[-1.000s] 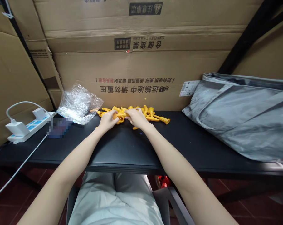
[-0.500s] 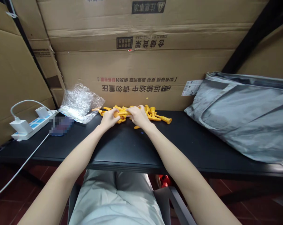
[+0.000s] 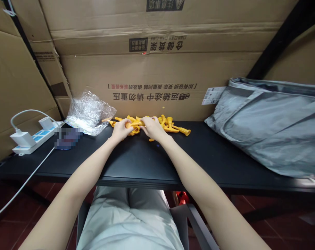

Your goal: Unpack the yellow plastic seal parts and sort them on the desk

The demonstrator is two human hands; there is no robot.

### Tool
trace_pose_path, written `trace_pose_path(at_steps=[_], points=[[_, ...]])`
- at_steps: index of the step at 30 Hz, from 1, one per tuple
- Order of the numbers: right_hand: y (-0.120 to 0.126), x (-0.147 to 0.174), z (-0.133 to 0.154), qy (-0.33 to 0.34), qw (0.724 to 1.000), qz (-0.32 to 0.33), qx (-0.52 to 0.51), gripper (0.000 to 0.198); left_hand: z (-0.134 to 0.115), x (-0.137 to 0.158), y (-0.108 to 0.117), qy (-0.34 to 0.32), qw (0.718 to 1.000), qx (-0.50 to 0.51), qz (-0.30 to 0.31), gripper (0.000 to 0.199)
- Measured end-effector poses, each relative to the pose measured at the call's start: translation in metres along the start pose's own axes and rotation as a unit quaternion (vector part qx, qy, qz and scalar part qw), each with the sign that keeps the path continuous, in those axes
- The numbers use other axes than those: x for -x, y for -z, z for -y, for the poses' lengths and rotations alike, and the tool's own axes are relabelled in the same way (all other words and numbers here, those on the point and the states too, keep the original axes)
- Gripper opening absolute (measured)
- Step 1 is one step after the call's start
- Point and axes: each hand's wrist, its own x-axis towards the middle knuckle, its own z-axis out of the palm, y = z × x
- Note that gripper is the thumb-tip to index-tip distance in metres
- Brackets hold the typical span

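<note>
A yellow plastic piece [image 3: 137, 123] with a rod-like shape lies level between my two hands, over the table's far side. At its left end, the thumb and fingers of my left hand [image 3: 121, 130] are closed on it. My right hand [image 3: 154, 129] grips the other end from above, fingers bent over it and the thumb below. Other yellow plastic parts [image 3: 182, 130], some with flared ends, lie in a loose heap behind and beside my hands. Parts of the heap are hidden by my fingers, and their exact kind I cannot tell.
Crumpled clear plastic wrap [image 3: 91, 113] is at the left, near a white power strip [image 3: 40, 136] and a blurred dark object [image 3: 68, 138]. A grey fabric bag [image 3: 272, 128] fills the right side. Cardboard [image 3: 157, 69] walls off the back of the black table [image 3: 139, 166].
My right thumb has opened slightly away from the yellow piece and the fingers have shifted a little. The left hand keeps its hold. The whole view has moved up slightly.
</note>
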Motion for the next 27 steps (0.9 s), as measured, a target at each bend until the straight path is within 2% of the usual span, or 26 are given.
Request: trace_pose_path(at_steps=[4, 9, 27], points=[[-0.0050, 0.0022, -0.0011, -0.009, 0.999, 0.027, -0.019, 0.038, 0.0060, -0.0007, -0.0018, -0.011, 1.000, -0.012, 0.009, 0.024], [-0.0011, 0.0013, 0.0003, -0.020, 0.998, 0.059, -0.007, 0.028, 0.0081, -0.0010, -0.0034, -0.017, 0.999, -0.021, 0.017, 0.024], [-0.0012, 0.0003, -0.0019, 0.013, 0.999, -0.020, 0.044, 0.014, 0.0071, -0.0029, -0.0031, -0.019, 1.000, 0.007, 0.005, 0.021]])
